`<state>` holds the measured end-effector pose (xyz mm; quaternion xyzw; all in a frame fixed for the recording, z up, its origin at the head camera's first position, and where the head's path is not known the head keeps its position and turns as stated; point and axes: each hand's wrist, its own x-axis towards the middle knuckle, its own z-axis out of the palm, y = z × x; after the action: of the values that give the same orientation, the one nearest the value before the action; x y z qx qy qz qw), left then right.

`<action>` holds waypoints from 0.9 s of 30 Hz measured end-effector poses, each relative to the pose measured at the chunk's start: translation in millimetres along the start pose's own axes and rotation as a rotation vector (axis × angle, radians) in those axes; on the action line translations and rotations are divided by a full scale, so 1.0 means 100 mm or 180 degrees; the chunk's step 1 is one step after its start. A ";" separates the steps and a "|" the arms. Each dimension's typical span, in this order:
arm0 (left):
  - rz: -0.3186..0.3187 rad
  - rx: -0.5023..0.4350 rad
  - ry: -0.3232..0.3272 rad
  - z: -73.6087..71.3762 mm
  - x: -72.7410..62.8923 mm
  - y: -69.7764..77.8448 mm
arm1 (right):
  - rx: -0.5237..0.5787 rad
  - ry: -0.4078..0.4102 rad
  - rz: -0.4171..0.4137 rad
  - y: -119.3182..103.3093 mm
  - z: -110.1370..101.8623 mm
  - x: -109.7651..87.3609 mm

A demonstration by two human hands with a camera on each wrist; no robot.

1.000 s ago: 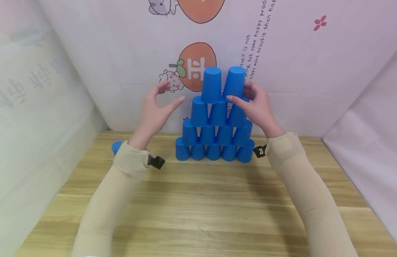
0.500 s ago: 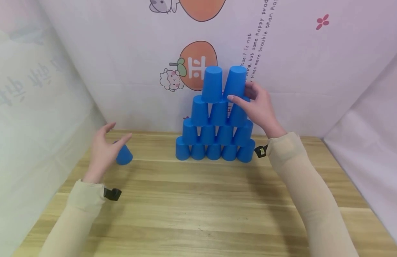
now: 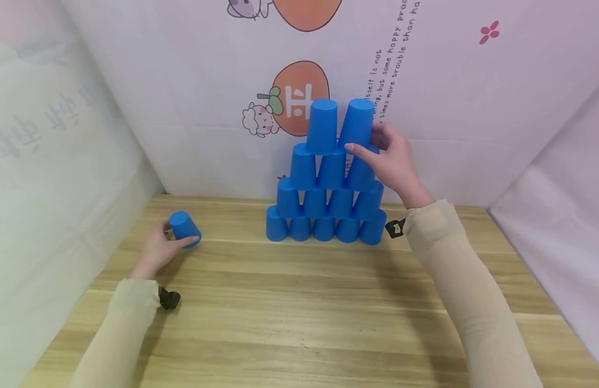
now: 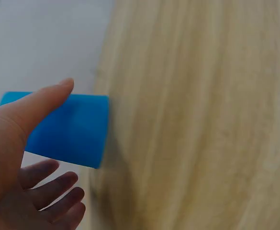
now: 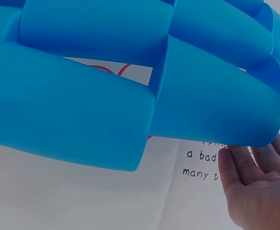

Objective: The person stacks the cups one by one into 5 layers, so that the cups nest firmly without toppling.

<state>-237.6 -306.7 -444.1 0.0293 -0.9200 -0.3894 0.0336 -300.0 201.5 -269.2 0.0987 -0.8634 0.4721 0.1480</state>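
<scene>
In the head view, my left hand [image 3: 160, 249] is round a lone upside-down blue cup [image 3: 185, 227] at the table's left. The thumb lies across this cup [image 4: 70, 132] in the left wrist view, with the other fingers on its far side. A pyramid of upside-down blue cups [image 3: 324, 229] stands at the back, with two cups on its top row. My right hand [image 3: 394, 161] holds the lower part of the top right cup [image 3: 357, 121], thumb in front and fingers behind. Beside it stands the top left cup [image 3: 322, 126]. Lower rows fill the right wrist view.
The wooden table [image 3: 299, 318] stretches in front of the pyramid. A printed white cloth [image 3: 207, 97] hangs close behind the cups. More white cloth [image 3: 52, 161] borders the table at the left and at the right.
My left hand has gone from beside the pyramid's upper rows left and down to the lone cup, and its fingers have closed round it. The right hand stays at the top right cup.
</scene>
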 end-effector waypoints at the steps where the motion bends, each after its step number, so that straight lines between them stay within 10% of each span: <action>1: 0.0011 0.0022 -0.0007 0.01 0.01 -0.02 | -0.0003 -0.0002 0.0001 -0.01 0.00 0.00; 13: 0.0116 -0.0088 0.0062 0.03 0.11 0.11 | -0.0030 -0.0026 0.0002 -0.01 -0.01 -0.01; 27: 0.0730 -0.0683 0.0570 0.04 0.32 1.37 | 0.0005 -0.0014 -0.0020 0.01 -0.01 -0.01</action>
<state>-273.6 -210.6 -347.0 -0.0450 -0.8637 -0.4749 0.1626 -299.7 202.8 -269.9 0.1026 -0.8631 0.4721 0.1475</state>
